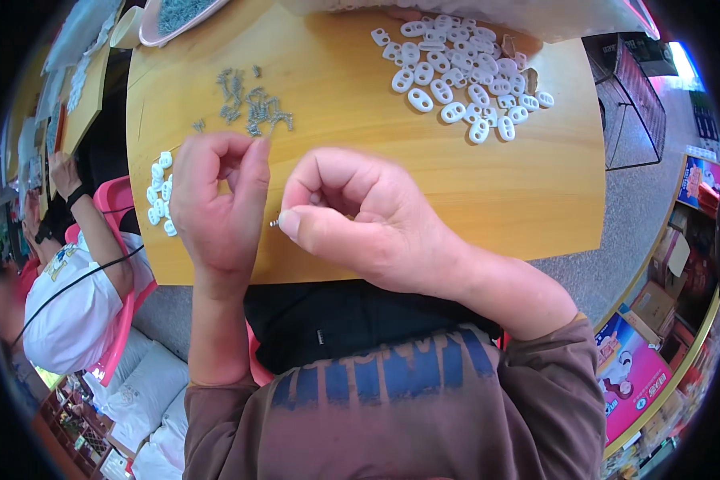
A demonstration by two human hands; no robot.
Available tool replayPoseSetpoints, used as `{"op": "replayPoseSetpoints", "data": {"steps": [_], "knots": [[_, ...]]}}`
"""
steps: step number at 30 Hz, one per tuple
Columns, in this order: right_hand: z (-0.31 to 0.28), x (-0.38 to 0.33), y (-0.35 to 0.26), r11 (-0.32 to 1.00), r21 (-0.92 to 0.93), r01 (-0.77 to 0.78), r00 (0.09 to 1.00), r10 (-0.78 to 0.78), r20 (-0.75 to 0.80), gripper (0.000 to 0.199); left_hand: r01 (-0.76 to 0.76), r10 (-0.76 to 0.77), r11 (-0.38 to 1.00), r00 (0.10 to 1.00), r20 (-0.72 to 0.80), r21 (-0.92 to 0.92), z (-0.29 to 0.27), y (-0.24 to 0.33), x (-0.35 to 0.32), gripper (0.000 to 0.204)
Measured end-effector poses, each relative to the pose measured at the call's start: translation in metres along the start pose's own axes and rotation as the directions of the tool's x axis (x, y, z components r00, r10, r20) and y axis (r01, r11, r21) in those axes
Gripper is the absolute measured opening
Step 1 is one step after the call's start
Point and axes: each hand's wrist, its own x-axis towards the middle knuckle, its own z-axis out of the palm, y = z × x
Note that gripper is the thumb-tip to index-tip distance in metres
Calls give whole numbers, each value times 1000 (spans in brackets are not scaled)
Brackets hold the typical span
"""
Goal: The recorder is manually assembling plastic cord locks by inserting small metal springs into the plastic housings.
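Note:
My right hand (368, 220) pinches a small metal screw (274, 223) between thumb and forefinger, its threaded end pointing left. Beside it, my left hand (220, 204) is closed with thumb and forefinger pressed together; whatever it holds is hidden from view. The two hands are close but apart, over the near edge of the table. Beyond the left hand lies a loose heap of similar screws (258, 108). Several white oval plastic pieces with two holes (420, 99) are spread at the far right. A smaller group of white pieces (159, 192) lies left of my left hand.
The wooden table (488, 200) has a pink-rimmed basin (180, 20) of small grey parts at its far left and a pale plastic bag (528, 16) along its far edge. At left, another person (80, 296) sits on a pink chair (124, 328). A dark wire rack (632, 104) stands right.

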Motion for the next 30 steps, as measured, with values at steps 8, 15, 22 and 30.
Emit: {"op": "replayPoseSetpoints", "data": {"steps": [8,15,22,30], "knots": [[-13,-19,-14,990,141,24,998,-17,-53,4,-333,340,940,927,157,-67,35,24,23,10],[4,-69,-28,981,128,146,946,-100,-309,6,-523,515,846,746,422,-106,36,50,42,12],[-23,-92,-31,630,-773,75,694,-589,-413,9,-559,496,829,732,467,-4,35,51,37,11],[-42,-84,-31,59,-992,-108,606,-787,-113,11,-490,487,862,730,480,-130,18,52,24,12]]}}
